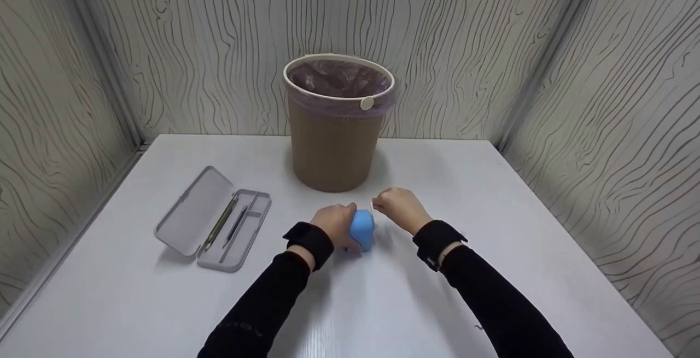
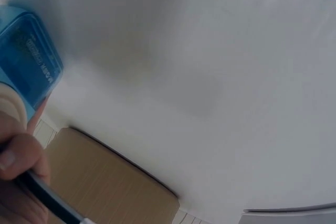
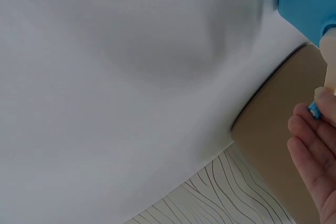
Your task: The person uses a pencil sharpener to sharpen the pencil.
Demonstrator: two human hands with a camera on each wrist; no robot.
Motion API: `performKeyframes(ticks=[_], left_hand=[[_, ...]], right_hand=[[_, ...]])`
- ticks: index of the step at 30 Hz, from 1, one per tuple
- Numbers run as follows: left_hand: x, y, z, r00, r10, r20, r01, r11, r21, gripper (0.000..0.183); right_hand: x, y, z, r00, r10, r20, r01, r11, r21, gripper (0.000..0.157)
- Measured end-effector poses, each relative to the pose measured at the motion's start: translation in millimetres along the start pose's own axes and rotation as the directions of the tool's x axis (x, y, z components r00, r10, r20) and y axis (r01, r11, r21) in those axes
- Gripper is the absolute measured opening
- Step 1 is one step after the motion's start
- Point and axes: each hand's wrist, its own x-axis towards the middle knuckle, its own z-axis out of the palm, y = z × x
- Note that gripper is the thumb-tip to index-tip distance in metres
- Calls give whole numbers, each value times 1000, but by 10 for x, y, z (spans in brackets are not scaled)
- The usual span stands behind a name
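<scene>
My left hand (image 1: 332, 223) grips a blue pencil sharpener (image 1: 361, 230) near the middle of the white table. A clear blue shavings drawer (image 2: 32, 59) and a cream ring on its front show in the left wrist view. Under my left fingers a dark pencil (image 2: 52, 201) with a pale end points toward the sharpener; its tip is hidden. My right hand (image 1: 403, 209) is at the sharpener's other side. In the right wrist view its thumb and finger pinch the blue knob (image 3: 314, 110) of the cream crank arm (image 3: 329, 56).
A brown bin (image 1: 334, 145) with a purple liner stands behind the hands. To the left lies an opened grey pencil case (image 1: 188, 210), with a green pencil (image 1: 221, 224) and a dark pencil (image 1: 235, 227) in it. Patterned panels (image 1: 219, 46) enclose the table (image 1: 470, 183).
</scene>
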Motion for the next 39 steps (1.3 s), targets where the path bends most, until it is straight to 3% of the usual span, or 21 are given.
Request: performKeyframes(ticks=[17, 23, 27, 31, 39], left_hand=[[-14, 7, 49, 1000, -21, 2, 21, 999, -32, 76], [-14, 0, 48, 999, 0, -51, 0, 1000, 16, 73], [-3, -7, 56, 998, 6, -64, -5, 1000, 14, 70], [2, 8, 55, 999, -2, -52, 2, 1000, 2, 71], [16, 12, 54, 998, -18, -58, 18, 1000, -7, 71]], right_hand=[[-97, -40, 231, 999, -6, 44, 4, 999, 40, 12], [-249, -70, 313, 995, 33, 89, -44, 990, 132, 6], [-307, -96, 293, 992, 26, 120, -42, 990, 134, 4], [-368, -118, 272, 992, -9, 129, -8, 992, 125, 4], [-475, -131, 276, 983, -180, 24, 179, 983, 36, 7]])
